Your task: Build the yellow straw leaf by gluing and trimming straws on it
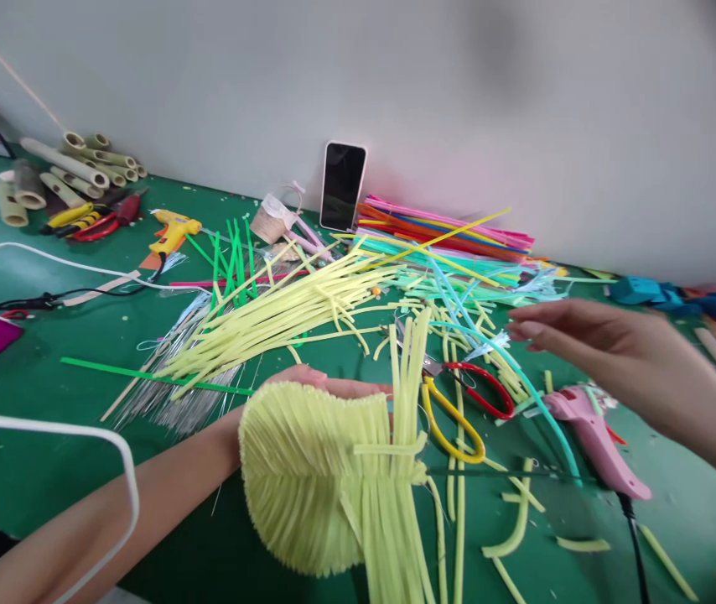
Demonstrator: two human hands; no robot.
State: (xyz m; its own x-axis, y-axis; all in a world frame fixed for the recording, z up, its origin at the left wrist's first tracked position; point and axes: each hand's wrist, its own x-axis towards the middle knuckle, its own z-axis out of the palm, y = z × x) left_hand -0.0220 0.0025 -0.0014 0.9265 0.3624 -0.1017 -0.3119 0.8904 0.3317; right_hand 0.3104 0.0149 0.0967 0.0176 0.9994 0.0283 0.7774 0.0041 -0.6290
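A leaf-shaped piece of pale yellow pipe cleaners (308, 478), set in tight rows on both sides of a centre line, is in my left hand (333, 386). That hand supports it from behind, and most of its fingers are hidden. Loose pipe cleaner strands (405, 394) stick up and hang down at the piece's right side. My right hand (559, 331) hovers at the right, its fingers stretched forward and the thumb just below, with nothing visible in them. Below it are scissors with red and yellow handles (455, 419) and a pink glue gun (603, 445).
A pile of yellow pipe cleaners (288, 310) lies across the green table over thin wires (169, 403). Coloured bundles (446, 231) and a phone (344, 186) are by the wall. A yellow glue gun (173, 233), bamboo tubes (81, 164) and white cables (81, 425) are at left.
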